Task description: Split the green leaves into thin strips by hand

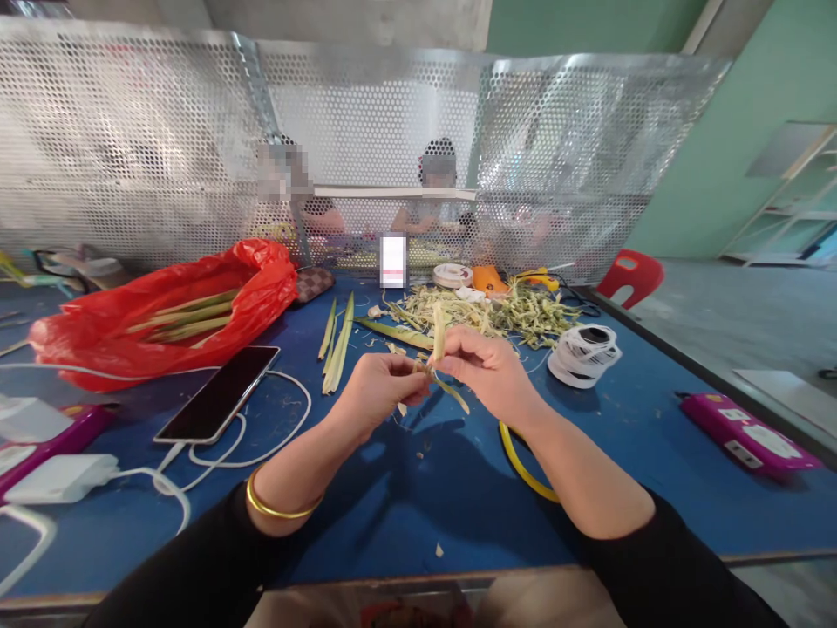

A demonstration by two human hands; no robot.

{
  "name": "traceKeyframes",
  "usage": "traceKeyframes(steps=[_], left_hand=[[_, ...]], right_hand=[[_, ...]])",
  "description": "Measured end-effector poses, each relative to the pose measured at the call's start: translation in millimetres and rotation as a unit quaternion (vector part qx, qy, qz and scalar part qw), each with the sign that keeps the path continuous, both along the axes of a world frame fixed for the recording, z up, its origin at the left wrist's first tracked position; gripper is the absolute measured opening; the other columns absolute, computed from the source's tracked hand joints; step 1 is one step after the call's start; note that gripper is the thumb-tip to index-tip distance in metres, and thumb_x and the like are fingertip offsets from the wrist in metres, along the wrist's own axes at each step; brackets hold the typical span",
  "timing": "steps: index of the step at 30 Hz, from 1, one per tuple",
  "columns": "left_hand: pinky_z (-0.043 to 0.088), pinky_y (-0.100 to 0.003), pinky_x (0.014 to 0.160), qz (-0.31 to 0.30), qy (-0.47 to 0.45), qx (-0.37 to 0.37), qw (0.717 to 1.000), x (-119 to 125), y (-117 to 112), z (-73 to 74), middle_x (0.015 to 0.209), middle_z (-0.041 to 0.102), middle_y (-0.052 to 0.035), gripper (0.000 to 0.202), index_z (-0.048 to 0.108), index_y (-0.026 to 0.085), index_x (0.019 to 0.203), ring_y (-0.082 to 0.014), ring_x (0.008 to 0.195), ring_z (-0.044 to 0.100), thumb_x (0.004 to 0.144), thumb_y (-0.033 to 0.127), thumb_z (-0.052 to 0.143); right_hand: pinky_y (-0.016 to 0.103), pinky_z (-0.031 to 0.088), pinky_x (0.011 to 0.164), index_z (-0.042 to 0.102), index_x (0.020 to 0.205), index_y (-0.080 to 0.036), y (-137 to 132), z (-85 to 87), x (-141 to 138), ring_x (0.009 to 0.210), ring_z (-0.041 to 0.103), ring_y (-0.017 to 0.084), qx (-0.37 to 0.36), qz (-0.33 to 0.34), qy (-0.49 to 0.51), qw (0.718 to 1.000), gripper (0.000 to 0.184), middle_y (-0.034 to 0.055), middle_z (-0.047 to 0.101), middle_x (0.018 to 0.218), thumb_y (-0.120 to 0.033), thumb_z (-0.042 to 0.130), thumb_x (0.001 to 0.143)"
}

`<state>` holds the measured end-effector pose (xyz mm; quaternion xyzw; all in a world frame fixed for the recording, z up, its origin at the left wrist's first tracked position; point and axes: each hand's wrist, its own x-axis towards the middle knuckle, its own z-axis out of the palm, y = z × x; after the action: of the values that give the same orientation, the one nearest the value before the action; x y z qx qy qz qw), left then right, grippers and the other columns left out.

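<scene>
While my right hand [489,368] pinched the leaf [438,330], it stood above those fingers [466,342]. My left hand [377,384] clamped its lower end.

Blue table [418,532] – phone [219,394], red bag [140,356], leaf scraps [540,316].

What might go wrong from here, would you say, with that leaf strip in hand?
The pale leaf strip pinched upright in the right hand could perhaps split or slip. The left forearm might snag the white cable looped beside it, possibly tugging the phone.
</scene>
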<state>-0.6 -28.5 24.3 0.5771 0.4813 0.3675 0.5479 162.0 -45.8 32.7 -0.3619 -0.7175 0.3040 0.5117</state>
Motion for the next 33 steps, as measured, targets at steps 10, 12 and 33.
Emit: traceKeyframes(steps=[10, 12, 33], left_hand=[[0.049, -0.022, 0.055, -0.013, -0.051, -0.034, 0.998, -3.7, 2.4, -3.4, 0.057, 0.065, 0.0003, 0.017, 0.066, 0.014, 0.068, -0.0082, 0.048, 0.057, 0.061, 0.028, 0.074], [0.049, -0.021, 0.054, -0.002, -0.041, -0.030, 0.999, -2.7, 1.2, -2.6, 0.056, 0.065, -0.0001, 0.016, 0.066, 0.014, 0.065, -0.0083, 0.047, 0.056, 0.061, 0.027, 0.074], [0.047, -0.021, 0.052, 0.028, -0.021, 0.008, 0.999, -4.0, 0.5, 4.0, 0.053, 0.063, 0.0010, 0.005, 0.064, 0.015, 0.055, -0.0087, 0.048, 0.055, 0.059, 0.018, 0.065]], right_hand=[[0.024, 0.042, 0.055, 0.062, 0.073, -0.018, -4.2, 4.8, 1.7, 0.055, 0.051, 0.010, -0.053, -0.014, 0.056, 0.997, 0.010, -0.0023, 0.055, 0.060, -0.024, 0.058, 0.080], [0.023, 0.039, 0.052, 0.061, 0.075, -0.018, -3.7, 3.1, 2.0, 0.053, 0.047, 0.010, -0.049, -0.013, 0.014, 0.999, 0.009, -0.0027, 0.053, 0.060, -0.024, 0.058, 0.080], [0.029, 0.042, 0.072, 0.047, 0.059, -0.019, -8.8, 12.2, 8.9, 0.075, 0.053, 0.015, 0.045, 0.042, -0.125, 0.990, 0.019, 0.0018, 0.054, 0.080, -0.004, 0.050, 0.070]])
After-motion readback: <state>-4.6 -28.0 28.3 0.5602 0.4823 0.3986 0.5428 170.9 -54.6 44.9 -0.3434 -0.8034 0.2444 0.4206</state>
